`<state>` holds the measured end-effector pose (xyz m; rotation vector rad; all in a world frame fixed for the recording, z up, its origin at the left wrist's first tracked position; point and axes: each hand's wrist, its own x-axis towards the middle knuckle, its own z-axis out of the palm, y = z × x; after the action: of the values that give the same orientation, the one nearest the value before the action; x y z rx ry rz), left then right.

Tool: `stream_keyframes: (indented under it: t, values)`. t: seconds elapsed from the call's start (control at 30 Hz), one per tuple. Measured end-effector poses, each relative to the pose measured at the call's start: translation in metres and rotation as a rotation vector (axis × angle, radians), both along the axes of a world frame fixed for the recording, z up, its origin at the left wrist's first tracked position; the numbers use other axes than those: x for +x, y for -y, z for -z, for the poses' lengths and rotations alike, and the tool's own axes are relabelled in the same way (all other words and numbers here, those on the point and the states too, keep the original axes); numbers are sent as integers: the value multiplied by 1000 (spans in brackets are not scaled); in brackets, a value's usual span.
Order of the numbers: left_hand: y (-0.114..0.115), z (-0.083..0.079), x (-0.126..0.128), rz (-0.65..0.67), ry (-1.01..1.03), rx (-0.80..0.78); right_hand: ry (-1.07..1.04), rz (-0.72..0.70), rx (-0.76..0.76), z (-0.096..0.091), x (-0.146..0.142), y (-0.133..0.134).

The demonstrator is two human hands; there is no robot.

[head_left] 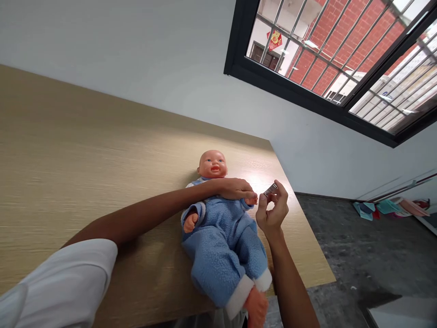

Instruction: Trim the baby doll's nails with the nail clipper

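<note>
A baby doll (pixel 221 237) in a fuzzy blue suit lies on its back on the wooden table (pixel 85 150), head toward the wall. My left hand (pixel 235 188) reaches across its chest and closes on the doll's far arm near the small hand. My right hand (pixel 273 209) is raised just right of that doll hand, pinching a small silvery metal object (pixel 271 189), perhaps a nail clipper, between thumb and fingers.
The table's right edge (pixel 307 228) runs close to the doll, with dark floor (pixel 358 255) beyond. Coloured papers and items (pixel 385 207) lie on the floor by the wall. A barred window (pixel 341 54) sits high on the white wall.
</note>
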<state>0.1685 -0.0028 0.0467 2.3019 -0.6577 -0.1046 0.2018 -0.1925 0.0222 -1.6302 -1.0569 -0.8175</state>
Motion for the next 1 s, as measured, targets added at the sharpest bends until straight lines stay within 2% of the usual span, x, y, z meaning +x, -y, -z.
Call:
stream_keyframes:
  t: [0.17,0.53,1.0]
  values:
    - [0,0,2,-17,16,68,-1,-1,3,-1,-1,-1]
    - [2,-1,1,-17,20,27,-4,5,-10,-3,-2,0]
    - [0,6,4,-37,84,24,10,23,-20,-2,0,0]
